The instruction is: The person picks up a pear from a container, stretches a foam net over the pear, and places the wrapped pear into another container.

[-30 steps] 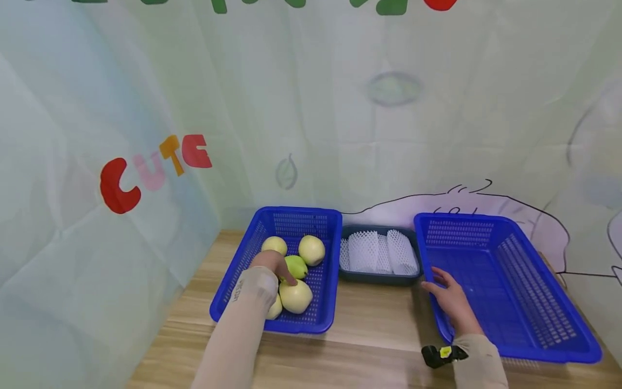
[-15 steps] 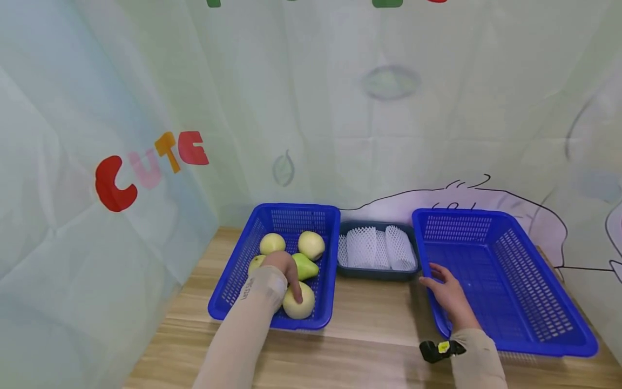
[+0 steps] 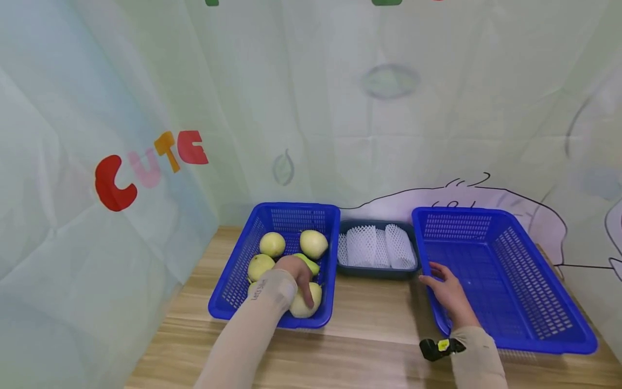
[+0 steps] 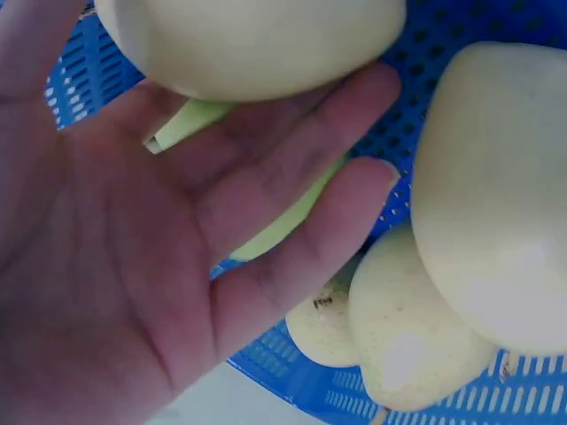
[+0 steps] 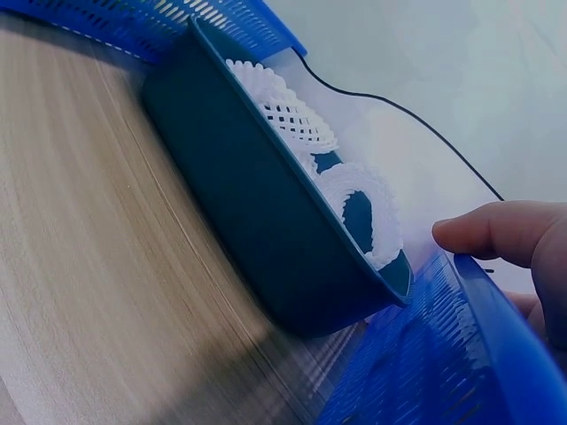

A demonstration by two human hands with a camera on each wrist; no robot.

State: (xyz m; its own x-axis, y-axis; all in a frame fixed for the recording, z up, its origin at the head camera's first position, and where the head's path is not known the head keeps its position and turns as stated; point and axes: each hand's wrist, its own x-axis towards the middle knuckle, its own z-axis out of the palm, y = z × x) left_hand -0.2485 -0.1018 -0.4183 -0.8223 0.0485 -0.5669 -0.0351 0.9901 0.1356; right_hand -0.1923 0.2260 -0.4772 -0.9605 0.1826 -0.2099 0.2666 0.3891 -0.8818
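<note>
My left hand (image 3: 297,270) reaches into the left blue basket (image 3: 335,232), holding a round pale-yellow pear (image 3: 298,309) near its front right corner. In the left wrist view the pear (image 4: 257,44) sits between thumb and fingers, while the lower fingers (image 4: 292,257) stretch out beneath it. A long green pear (image 3: 308,263) lies just behind the hand and is partly hidden by it. Several other yellow pears (image 3: 313,244) rest around it. My right hand (image 3: 449,296) grips the left rim of the right blue basket (image 3: 544,346), thumb (image 5: 487,228) on the rim's outer side.
Between the baskets stands a dark green tray (image 3: 379,273) holding white foam fruit nets (image 3: 362,247). All stand on a wooden table (image 3: 369,324). A printed cloth backdrop (image 3: 311,108) hangs close behind and along the left.
My left hand has shifted right within the basket, and the yellow pear has moved right with it, uncovering pears on the left. The right hand stays on its basket rim.
</note>
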